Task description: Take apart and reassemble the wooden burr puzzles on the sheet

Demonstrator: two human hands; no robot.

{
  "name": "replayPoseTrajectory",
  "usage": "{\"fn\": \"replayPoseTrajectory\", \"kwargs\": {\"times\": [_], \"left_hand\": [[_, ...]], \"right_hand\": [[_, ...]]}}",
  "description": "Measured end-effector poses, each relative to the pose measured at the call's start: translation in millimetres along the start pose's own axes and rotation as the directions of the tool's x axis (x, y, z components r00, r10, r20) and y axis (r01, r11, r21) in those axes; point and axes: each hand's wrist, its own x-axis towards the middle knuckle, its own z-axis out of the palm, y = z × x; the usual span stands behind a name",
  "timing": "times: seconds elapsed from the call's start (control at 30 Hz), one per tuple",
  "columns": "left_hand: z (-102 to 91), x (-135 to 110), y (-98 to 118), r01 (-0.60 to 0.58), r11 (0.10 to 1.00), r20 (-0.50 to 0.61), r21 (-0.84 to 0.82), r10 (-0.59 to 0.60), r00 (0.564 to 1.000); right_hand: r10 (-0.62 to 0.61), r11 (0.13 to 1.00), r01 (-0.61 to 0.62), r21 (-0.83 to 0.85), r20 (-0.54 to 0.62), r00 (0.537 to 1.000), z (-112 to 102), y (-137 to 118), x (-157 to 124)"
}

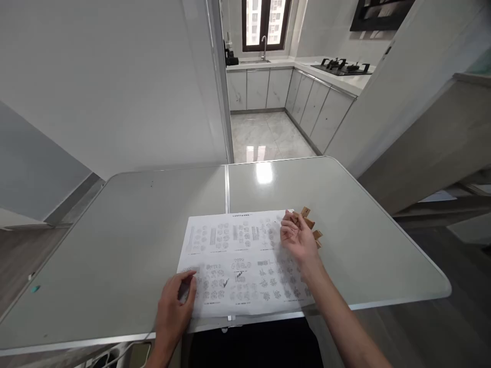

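Observation:
A large white printed sheet [226, 258] lies across the table's seam, covered with rows of small line drawings. My left hand [175, 302] rests at the sheet's lower left edge, thumb and fingers curved but apart, holding nothing. Over the sheet's upper right part is my right hand [297, 235], its fingers curled inward. Several small wooden pieces, among them a block [305, 211] and another block [317, 234], lie right against that hand's far side. A longer wooden bar [309, 223] shows at its fingers. What the curled fingers hold, if anything, is hidden.
The pale green table [115, 255] has rounded corners and a metal rim. A small teal object [35, 289] sits near its left edge. A white wall panel [153, 92] rises behind the left half. Beyond lies a kitchen with white cabinets [259, 89] and a gas hob [341, 67].

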Motion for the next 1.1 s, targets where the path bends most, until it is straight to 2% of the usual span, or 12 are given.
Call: {"fn": "replayPoseTrajectory", "kwargs": {"times": [0.23, 0.33, 0.4, 0.5, 0.6, 0.67, 0.77, 0.83, 0.9, 0.97, 1.03, 1.1], "left_hand": [[-1.3, 0.5, 0.8, 0.005, 1.000, 0.004, -0.011, -0.005, 1.000], [-1.3, 0.1, -0.9, 0.007, 1.000, 0.010, -0.012, -0.006, 1.000], [-2.6, 0.4, 0.9, -0.004, 1.000, 0.009, -0.009, 0.004, 1.000], [-7.6, 1.8, 13.1, -0.057, 0.998, -0.007, 0.019, 0.057, 0.998], [-15.2, 4.7, 37.8, -0.078, 0.997, 0.011, -0.017, 0.078, 0.997], [-19.9, 7.9, 57.1, -0.013, 0.992, 0.101, -0.126, 0.026, 0.995], [-24.6, 14.5, 82.0, 0.049, 0.930, 0.285, -0.364, 0.061, 0.956], [-26.4, 18.9, 94.2, 0.104, 0.862, 0.417, -0.497, 0.132, 0.899], [-27.3, 21.8, 103.8, 0.191, 0.815, 0.548, -0.548, 0.176, 0.818], [-26.9, 22.7, 111.4, 0.269, 0.795, 0.636, -0.544, 0.181, 0.750], [-24.8, 21.9, 116.4, 0.309, 0.772, 0.656, -0.555, 0.178, 0.734], [-21.3, 20.2, 118.2, 0.324, 0.730, 0.628, -0.602, 0.182, 0.757]], "right_hand": [[-0.099, 0.963, 0.103, -0.250, 0.030, 0.995, 7.3, 11.7, -2.5], [-0.044, 0.934, 0.066, -0.351, 0.072, 0.996, 16.7, 21.3, -22.4], [0.038, 0.900, 0.022, -0.436, 0.129, 0.991, 22.6, 27.6, -41.5], [0.196, 0.712, 0.081, -0.697, 0.308, 0.931, 29.1, 33.1, -70.7], [0.319, 0.515, 0.174, -0.839, 0.376, 0.870, 35.4, 32.8, -92.4], [0.347, 0.373, 0.267, -0.889, 0.400, 0.848, 40.8, 30.7, -101.6], [0.356, 0.182, 0.416, -0.891, 0.454, 0.817, 48.4, 27.4, -110.3], [0.369, 0.096, 0.523, -0.847, 0.518, 0.771, 51.6, 25.3, -114.6], [0.379, 0.056, 0.606, -0.794, 0.578, 0.723, 53.5, 23.1, -118.7], [0.384, 0.042, 0.643, -0.764, 0.607, 0.696, 54.7, 20.9, -122.6], [0.392, 0.042, 0.652, -0.757, 0.612, 0.686, 55.5, 19.8, -125.9], [0.396, 0.037, 0.638, -0.769, 0.598, 0.697, 55.5, 20.7, -128.5]]}}
